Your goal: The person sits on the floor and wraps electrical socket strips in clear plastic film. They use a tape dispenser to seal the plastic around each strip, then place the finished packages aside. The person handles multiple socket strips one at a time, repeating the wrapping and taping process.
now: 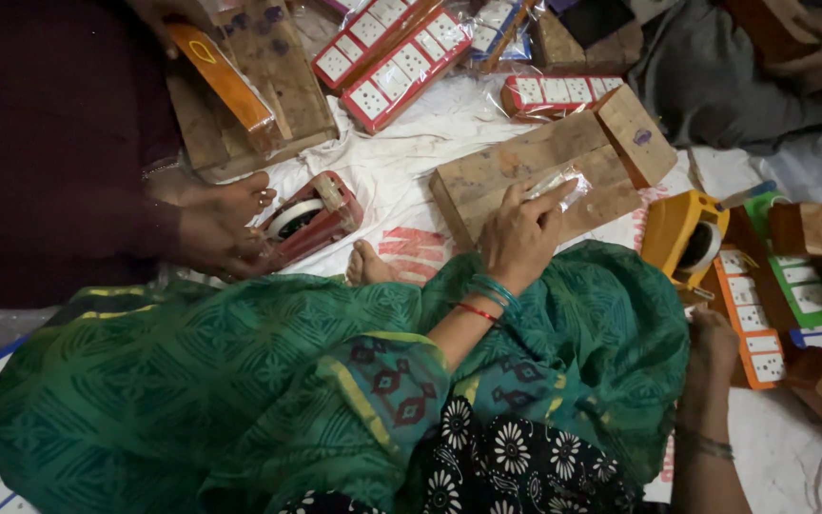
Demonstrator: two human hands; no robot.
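Two of our own hands are in view, on either side of a knee draped in green patterned cloth (240, 381). Our left hand (522, 233) reaches forward over the knee and rests on a wooden block (516, 171), its fingers pinched on a small clear plastic packet (556, 184) that lies across the top of the wood. A smaller wooden piece (635, 133) stands at the block's far end. Our right hand (713, 345) hangs low by the cloth's edge — we cannot tell whether it is clenched or loose — touching an orange card of white squares (752, 319). Just beyond it sits a yellow tape dispenser (682, 233).

To the left, another person's hand (225, 224) touches a red tape dispenser (311, 217) on the white sheet (401, 143). Further off, red packs of white squares (387, 57) lie near a second wooden block (259, 95), which carries a long orange packet (221, 76).
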